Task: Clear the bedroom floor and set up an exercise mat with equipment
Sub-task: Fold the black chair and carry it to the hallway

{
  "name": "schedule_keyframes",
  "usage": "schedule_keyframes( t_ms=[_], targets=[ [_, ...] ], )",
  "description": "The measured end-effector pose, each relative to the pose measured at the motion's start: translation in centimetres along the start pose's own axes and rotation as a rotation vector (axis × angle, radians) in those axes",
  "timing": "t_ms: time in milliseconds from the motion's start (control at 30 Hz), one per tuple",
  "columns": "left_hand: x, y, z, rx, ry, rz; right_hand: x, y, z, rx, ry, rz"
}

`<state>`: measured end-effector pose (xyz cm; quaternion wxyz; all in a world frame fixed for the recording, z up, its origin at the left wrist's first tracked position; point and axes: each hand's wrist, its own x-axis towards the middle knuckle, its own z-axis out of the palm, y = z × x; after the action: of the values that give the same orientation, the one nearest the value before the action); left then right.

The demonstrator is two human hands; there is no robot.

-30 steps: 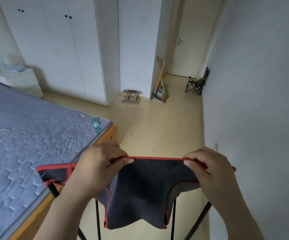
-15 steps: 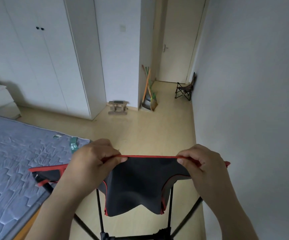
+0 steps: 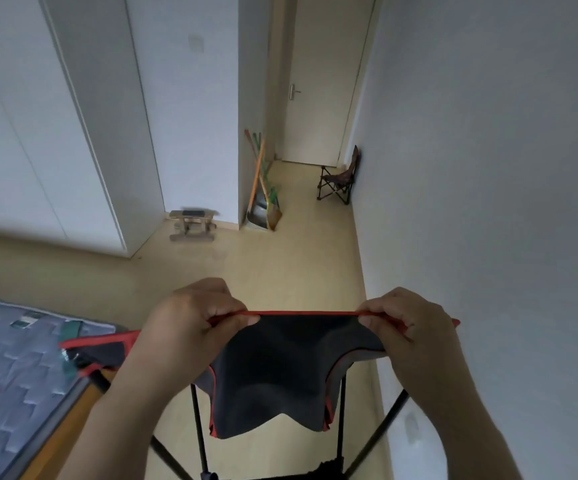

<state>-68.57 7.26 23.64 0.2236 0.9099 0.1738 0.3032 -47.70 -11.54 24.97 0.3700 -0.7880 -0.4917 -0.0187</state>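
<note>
Although its black fabric seat sags softly, the folding chair (image 3: 273, 375) is judged light, with thin, stiff legs, and is best taken by its red-trimmed upper edge. That edge is pinched by the left hand (image 3: 190, 323) and the right hand (image 3: 412, 327). The chair is held over the floor (image 3: 280, 265) between the bed (image 3: 10, 375) corner and the wall (image 3: 488, 202); its feet are hidden.
</note>
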Motion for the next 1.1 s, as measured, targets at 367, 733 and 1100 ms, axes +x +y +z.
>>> schedule_keyframes(
  t_ms=[367,733,1100],
  targets=[
    [13.5,-8.5,4.3,0.013,-0.026,-0.001,13.4,6.8,4.5,0.000,-0.029,0.056],
    [29.3,-14.3,8.3,0.047,-0.047,-0.016,29.6,14.9,6.4,0.083,-0.036,0.023],
    [45.0,-25.5,12.7,0.105,-0.068,-0.059,46.8,21.3,11.8,0.065,-0.042,0.053]
  ],
)
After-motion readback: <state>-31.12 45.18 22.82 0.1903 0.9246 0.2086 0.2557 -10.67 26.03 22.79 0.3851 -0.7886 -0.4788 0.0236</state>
